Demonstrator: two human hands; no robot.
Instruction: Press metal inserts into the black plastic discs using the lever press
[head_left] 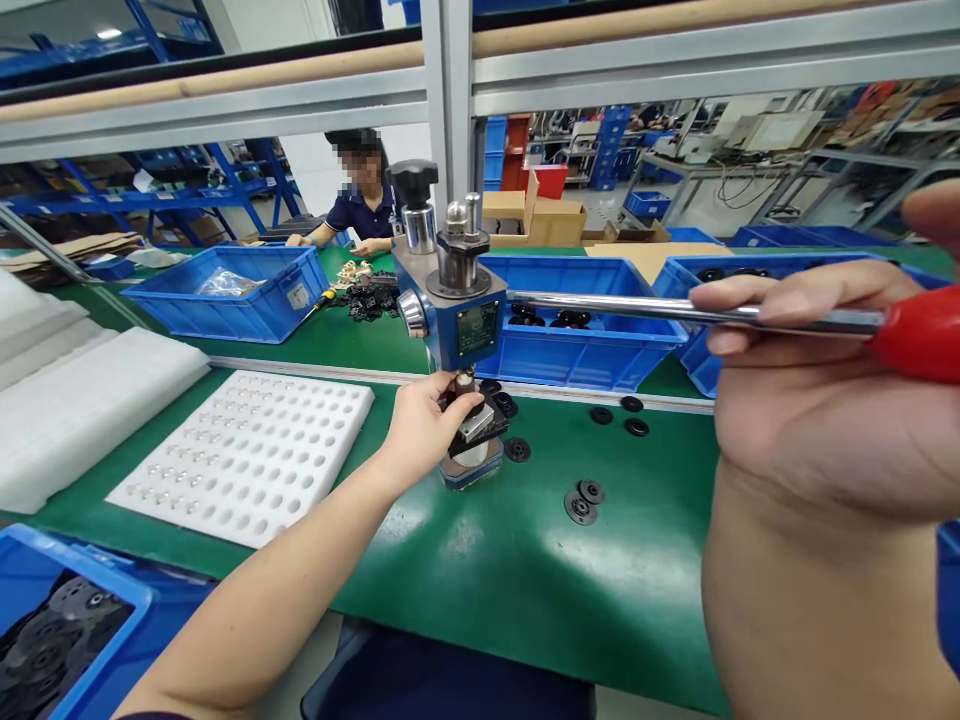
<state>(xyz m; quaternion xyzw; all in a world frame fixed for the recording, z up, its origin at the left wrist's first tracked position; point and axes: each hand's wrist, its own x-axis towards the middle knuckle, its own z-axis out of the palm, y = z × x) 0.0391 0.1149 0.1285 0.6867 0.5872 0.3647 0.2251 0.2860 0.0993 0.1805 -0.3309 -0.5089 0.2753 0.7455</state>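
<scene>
A blue hand-operated arbor press (469, 320) stands on the green bench, its long metal lever (622, 305) reaching right to a red knob (919, 335). My right hand (825, 390) holds that lever near the knob, fingers around the rod. Under the press ram, my left hand (431, 420) pinches a small cylindrical part (465, 384) between thumb and fingers. The part sits above a metal fixture (476, 425) on the press base; my fingers hide some of it. Black round discs (517, 449) lie beside the base, and two more discs (581, 507) overlap farther right.
Left of the press lies a white foam tray (300, 440) with small clear pieces in some holes. Blue bins (585, 350) with black parts stand behind; another bin (142, 610) of discs is at lower left. A co-worker (364, 205) sits across the bench.
</scene>
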